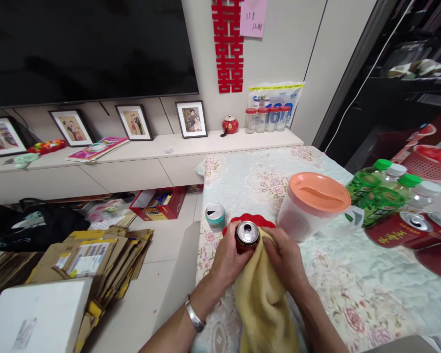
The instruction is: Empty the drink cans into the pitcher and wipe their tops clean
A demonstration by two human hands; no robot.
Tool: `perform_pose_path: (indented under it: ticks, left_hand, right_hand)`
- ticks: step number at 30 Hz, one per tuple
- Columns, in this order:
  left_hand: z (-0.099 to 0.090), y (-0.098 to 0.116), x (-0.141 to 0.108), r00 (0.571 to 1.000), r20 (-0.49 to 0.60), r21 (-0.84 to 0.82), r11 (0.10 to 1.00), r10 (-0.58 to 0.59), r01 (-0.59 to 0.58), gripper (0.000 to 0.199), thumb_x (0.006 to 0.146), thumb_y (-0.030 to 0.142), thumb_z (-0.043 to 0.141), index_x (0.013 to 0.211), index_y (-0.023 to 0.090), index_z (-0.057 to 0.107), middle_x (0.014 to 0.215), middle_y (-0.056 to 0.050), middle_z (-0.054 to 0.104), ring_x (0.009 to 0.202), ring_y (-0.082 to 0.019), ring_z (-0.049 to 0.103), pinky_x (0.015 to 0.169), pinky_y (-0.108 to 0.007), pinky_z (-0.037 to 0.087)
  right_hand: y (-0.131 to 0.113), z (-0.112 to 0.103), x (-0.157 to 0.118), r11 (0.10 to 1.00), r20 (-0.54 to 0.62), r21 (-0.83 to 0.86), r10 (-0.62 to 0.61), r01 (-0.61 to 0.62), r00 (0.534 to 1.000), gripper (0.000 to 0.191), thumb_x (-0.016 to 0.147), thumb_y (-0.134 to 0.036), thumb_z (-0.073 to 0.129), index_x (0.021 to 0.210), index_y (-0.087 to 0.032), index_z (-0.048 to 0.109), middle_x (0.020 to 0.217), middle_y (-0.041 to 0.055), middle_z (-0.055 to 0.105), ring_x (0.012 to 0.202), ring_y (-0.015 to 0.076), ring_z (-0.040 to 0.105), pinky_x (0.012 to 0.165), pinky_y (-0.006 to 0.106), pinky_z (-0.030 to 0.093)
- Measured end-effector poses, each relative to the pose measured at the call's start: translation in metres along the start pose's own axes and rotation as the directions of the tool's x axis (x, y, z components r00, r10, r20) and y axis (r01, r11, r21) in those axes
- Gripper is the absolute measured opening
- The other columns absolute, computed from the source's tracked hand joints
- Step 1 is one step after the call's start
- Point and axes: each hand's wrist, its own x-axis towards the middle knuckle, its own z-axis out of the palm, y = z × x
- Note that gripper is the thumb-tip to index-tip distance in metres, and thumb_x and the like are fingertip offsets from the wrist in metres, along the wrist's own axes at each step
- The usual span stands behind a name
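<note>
At the far left, we see a black bag (40,225) on the floor. A white box (33,316) is nearer to us, with flat brown boxes (123,267) just beside it. Farther right, an open red box (174,203) sits on the floor by the long white shelf (128,169).

Next comes the surface (353,264), which has a flowery cover. A small green can (216,219) stands near its left edge, with its top open. We see a silver band (194,315) on our left wrist. Our left hand (226,257) has its fingers wrapped around a dark can (247,235), which has an open top too. The dark can is in front of a red plate (238,218) with a wavy rim.

Our right hand (284,252) has its fingers closed on a yellow cloth (262,294), up against the right side of the dark can. The cloth hangs down toward us.

To the right is a clear jug (297,218) with an orange lid (318,191). Past it, we see green drink bottles (371,186) and big red cans (395,230).
</note>
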Motion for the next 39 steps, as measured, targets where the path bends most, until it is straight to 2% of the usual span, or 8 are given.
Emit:
perform_pose_path:
  ticks: [6,11,21,24,28,31,35,39]
  left_hand:
    - [0.001,-0.002,0.000,0.998,0.058,0.024,0.999,0.030,-0.031,0.068,0.075,0.012,0.072,0.136,0.022,0.043,0.138,-0.013,0.063,0.129,-0.031,0.062,0.111,-0.050,0.048]
    - [0.001,-0.001,0.001,0.996,0.076,0.034,0.998,0.043,-0.045,0.069,0.075,0.011,0.070,0.137,0.022,0.044,0.137,-0.012,0.063,0.127,-0.030,0.063,0.109,-0.049,0.049]
    - [0.001,-0.003,-0.006,0.981,-0.087,-0.018,0.984,0.174,-0.176,0.070,0.076,0.020,0.072,0.139,0.022,0.042,0.142,-0.013,0.058,0.133,-0.029,0.059,0.117,-0.050,0.045]
    - [-0.001,0.000,-0.008,0.968,-0.136,0.004,0.977,0.210,-0.212,0.069,0.077,0.021,0.074,0.139,0.023,0.043,0.139,-0.011,0.059,0.132,-0.028,0.060,0.115,-0.049,0.047]
    - [0.001,0.003,-0.014,0.949,-0.200,0.012,0.969,0.242,-0.245,0.071,0.075,0.023,0.078,0.138,0.025,0.045,0.138,-0.010,0.060,0.133,-0.030,0.059,0.115,-0.049,0.047]
    - [0.007,0.003,-0.020,0.946,-0.225,-0.029,0.969,0.234,-0.247,0.071,0.075,0.028,0.083,0.136,0.026,0.046,0.137,-0.010,0.060,0.131,-0.030,0.060,0.113,-0.048,0.049]
    - [0.015,0.003,-0.027,0.954,-0.231,-0.074,0.974,0.190,-0.212,0.083,0.074,0.034,0.087,0.142,0.027,0.039,0.141,-0.012,0.057,0.128,-0.031,0.063,0.110,-0.048,0.052]
    - [0.021,0.002,-0.034,0.950,-0.255,-0.042,0.979,0.183,-0.200,0.076,0.079,0.033,0.080,0.143,0.027,0.039,0.141,-0.013,0.058,0.124,-0.031,0.065,0.107,-0.049,0.055]
  right_hand:
    - [0.005,0.003,0.000,0.965,0.259,-0.260,0.079,-0.009,0.963,0.035,0.101,-0.019,0.040,0.114,-0.020,0.073,0.097,0.0070,0.071,0.089,0.0204,0.067,0.079,0.031,0.052]
    - [0.008,0.010,0.000,0.924,0.321,-0.382,0.129,0.004,0.938,0.028,0.091,-0.009,0.045,0.091,-0.016,0.072,0.089,0.0108,0.067,0.084,0.0228,0.065,0.073,0.031,0.047]
    - [0.009,0.007,-0.001,0.931,0.384,-0.360,0.090,0.059,0.919,0.028,0.100,-0.014,0.043,0.094,-0.018,0.070,0.095,0.0103,0.070,0.091,0.0247,0.066,0.081,0.035,0.051]
    - [0.001,-0.004,0.000,0.962,0.354,-0.260,0.015,0.083,0.935,0.030,0.105,-0.022,0.041,0.103,-0.021,0.070,0.101,0.0087,0.072,0.096,0.0232,0.067,0.085,0.035,0.054]
    - [-0.018,-0.023,0.000,0.994,0.094,-0.051,-0.087,0.092,0.992,0.030,0.109,-0.031,0.041,0.120,-0.023,0.068,0.118,0.0096,0.072,0.110,0.0229,0.068,0.095,0.039,0.055]
    - [-0.032,-0.032,-0.004,0.990,0.031,0.033,-0.135,0.134,0.990,0.031,0.107,-0.036,0.050,0.133,-0.025,0.062,0.130,0.0095,0.069,0.121,0.0242,0.066,0.101,0.040,0.055]
    - [-0.043,-0.027,-0.012,0.988,0.100,0.095,-0.131,0.121,0.986,0.071,0.094,-0.039,0.070,0.157,-0.026,0.041,0.150,0.0126,0.057,0.139,0.0312,0.055,0.111,0.049,0.051]
    - [-0.050,-0.010,-0.020,0.992,0.078,0.130,-0.009,-0.002,0.997,0.095,0.081,-0.025,0.075,0.163,-0.026,0.029,0.157,0.0128,0.050,0.143,0.0323,0.051,0.109,0.048,0.054]
